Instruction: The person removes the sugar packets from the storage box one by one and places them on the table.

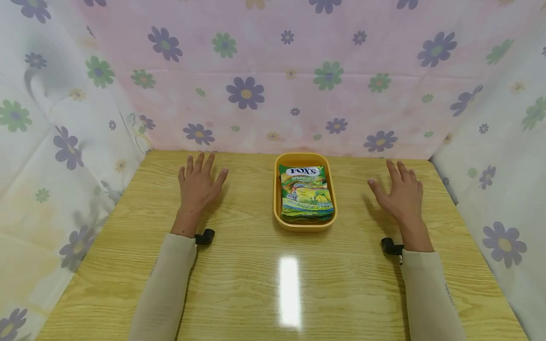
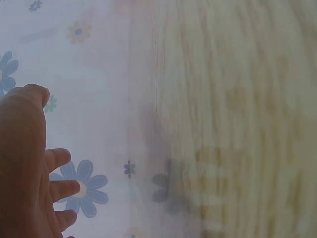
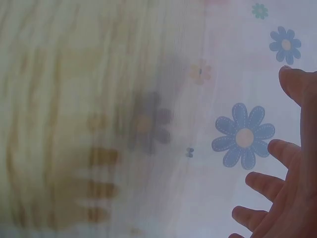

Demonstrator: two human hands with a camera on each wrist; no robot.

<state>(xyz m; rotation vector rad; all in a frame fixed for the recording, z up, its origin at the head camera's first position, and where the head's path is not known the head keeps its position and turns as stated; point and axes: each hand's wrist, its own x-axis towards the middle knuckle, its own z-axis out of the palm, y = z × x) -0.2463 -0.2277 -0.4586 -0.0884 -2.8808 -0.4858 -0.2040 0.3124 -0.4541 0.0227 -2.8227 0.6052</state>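
A yellow plastic tray (image 1: 277, 189) with rounded corners stands toward the back of the table, between the two hands. Inside it lies a stack of green FOX'S Spring Tea candy packets (image 1: 306, 192), the top one label up. To the left of the tray, my left hand (image 1: 197, 187) is spread over the table, holding nothing. My right hand (image 1: 401, 194) mirrors it on the other side, fingers apart and also holding nothing. Both wrist views catch the extended fingers of the left hand (image 2: 25, 163) and the right hand (image 3: 292, 168) against the flowered cloth.
The wood-grain table (image 1: 239, 284) runs back to a pink flowered cloth (image 1: 264, 61). White flowered cloth hangs at the left side (image 1: 38, 156) and right side (image 1: 503, 180). A black wrist camera mount (image 1: 205, 237) sticks out at the left cuff, another mount (image 1: 391, 246) at the right.
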